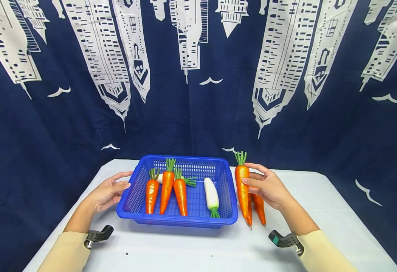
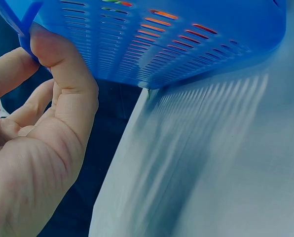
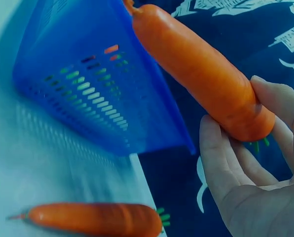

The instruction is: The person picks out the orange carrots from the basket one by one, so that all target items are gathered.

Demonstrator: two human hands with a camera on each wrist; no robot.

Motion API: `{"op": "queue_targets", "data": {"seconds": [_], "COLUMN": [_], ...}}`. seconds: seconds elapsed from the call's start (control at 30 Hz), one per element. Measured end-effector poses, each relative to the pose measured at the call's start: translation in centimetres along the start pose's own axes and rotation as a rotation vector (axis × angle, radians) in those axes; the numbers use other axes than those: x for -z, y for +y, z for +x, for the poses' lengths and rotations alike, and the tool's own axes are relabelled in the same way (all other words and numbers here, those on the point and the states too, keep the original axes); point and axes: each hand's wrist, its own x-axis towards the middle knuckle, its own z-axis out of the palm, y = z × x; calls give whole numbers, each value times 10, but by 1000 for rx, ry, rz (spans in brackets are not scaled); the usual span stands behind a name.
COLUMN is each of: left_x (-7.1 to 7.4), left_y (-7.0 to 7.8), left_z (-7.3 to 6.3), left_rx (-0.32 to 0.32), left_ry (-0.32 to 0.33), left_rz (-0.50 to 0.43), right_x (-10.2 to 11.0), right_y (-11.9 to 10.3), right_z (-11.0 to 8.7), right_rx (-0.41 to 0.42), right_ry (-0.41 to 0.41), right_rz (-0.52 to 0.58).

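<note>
My left hand pinches the left rim of a blue plastic basket, thumb and fingertips at its edge. Just beyond the basket's right side, my right hand holds an orange carrot near its thick end, green stems up and tip down. The right wrist view shows this carrot raised between thumb and fingers beside the basket wall. Two more carrots, one on the right and one partly hidden behind the held one, lie on the table.
Inside the basket are three carrots, a white radish with green leaves, and another white radish mostly hidden behind the carrots. A white table lies beneath, with a navy curtain printed with white buildings behind.
</note>
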Motion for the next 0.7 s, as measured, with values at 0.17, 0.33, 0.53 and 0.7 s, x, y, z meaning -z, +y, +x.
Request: {"op": "queue_targets", "data": {"seconds": [0.17, 0.33, 0.53, 0.7], "left_x": [2, 3, 3, 4], "left_y": [-2, -4, -4, -4], "left_z": [0, 1, 2, 2], "left_rx": [-10, -8, 5, 2], "left_ry": [-2, -3, 14, 16], "left_rz": [1, -2, 0, -17], "right_x": [10, 22, 37, 49], "right_y": [4, 11, 20, 31], "right_z": [-6, -10, -15, -17], "right_rx": [-3, -5, -17, 0], "right_ry": [22, 39, 49, 63], "right_rz": [-24, -36, -20, 1]}}
